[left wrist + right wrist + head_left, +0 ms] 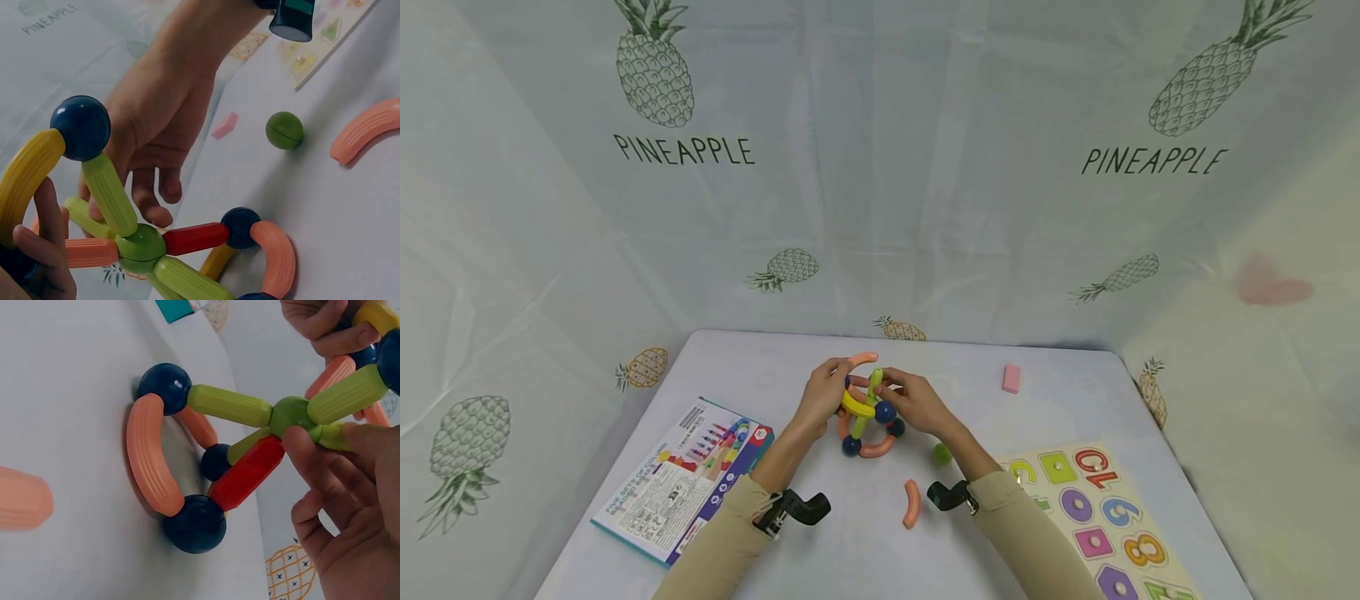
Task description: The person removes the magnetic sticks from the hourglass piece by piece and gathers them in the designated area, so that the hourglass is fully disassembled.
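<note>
A magnetic stick-and-ball structure (877, 451) stands on the table, curved orange sticks and dark blue balls (195, 524) at its base. Straight lime sticks (230, 405) and a red stick (250, 474) meet at a green ball (141, 248) in its middle. At the upper left, my left hand (823, 393) grips the structure by the curved yellow stick (28, 181) and a blue ball beside it. From the other side my right hand (919, 403) pinches a lime stick (334, 435) next to the green ball, its fingertips partly hiding the joint.
A loose green ball (942, 454) and a curved orange stick (912, 504) lie near the right forearm. A printed toy box (681, 483) is at left, a number-and-shape puzzle board (1105, 533) at right. Farther back lies a pink block (1011, 379). Pineapple-print cloth (880, 183) hangs behind.
</note>
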Tool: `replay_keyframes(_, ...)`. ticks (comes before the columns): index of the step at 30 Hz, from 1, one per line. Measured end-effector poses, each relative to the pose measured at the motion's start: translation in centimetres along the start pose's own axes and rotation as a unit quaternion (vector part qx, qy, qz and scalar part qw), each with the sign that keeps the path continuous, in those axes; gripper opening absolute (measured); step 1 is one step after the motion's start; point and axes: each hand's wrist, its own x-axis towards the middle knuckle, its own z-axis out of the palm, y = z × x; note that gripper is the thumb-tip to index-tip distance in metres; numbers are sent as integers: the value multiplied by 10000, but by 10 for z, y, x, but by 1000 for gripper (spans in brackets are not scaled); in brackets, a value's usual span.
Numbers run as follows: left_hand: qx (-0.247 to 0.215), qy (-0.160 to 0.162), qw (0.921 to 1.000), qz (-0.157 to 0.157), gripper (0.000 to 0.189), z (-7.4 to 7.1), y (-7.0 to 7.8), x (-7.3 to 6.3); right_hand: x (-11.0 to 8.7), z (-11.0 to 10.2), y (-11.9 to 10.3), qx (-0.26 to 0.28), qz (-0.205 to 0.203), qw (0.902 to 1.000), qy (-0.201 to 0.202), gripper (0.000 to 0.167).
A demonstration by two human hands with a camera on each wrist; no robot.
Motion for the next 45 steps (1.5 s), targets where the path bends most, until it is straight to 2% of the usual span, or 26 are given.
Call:
replay_keyframes(10, -56, -54, 10000, -42, 42, 0, 0, 0, -3, 1, 10, 55, 183, 9990, 407, 29)
replay_keyframes(20, -30, -55, 10000, -53, 44, 1, 1, -1, -7, -16, 22, 427, 898, 9926, 704, 27)
replay_keyframes(28, 56, 32, 10000, -58, 43, 1, 0, -1, -17, -39, 44, 461, 1292, 9892, 509, 40)
replay_keyframes(36, 25, -21, 10000, 77, 45, 0, -1, -2, -34, -50, 66, 136, 1892, 9817, 159, 34)
replay_keyframes(39, 27, -8, 10000, 66, 44, 0, -1, -2, -39, -53, 72, 18, 2087, 9779, 148, 29)
replay_keyframes(45, 28, -30, 10000, 85, 45, 0, -1, -2, -45, -55, 77, -151, 2288, 9731, 212, 35)
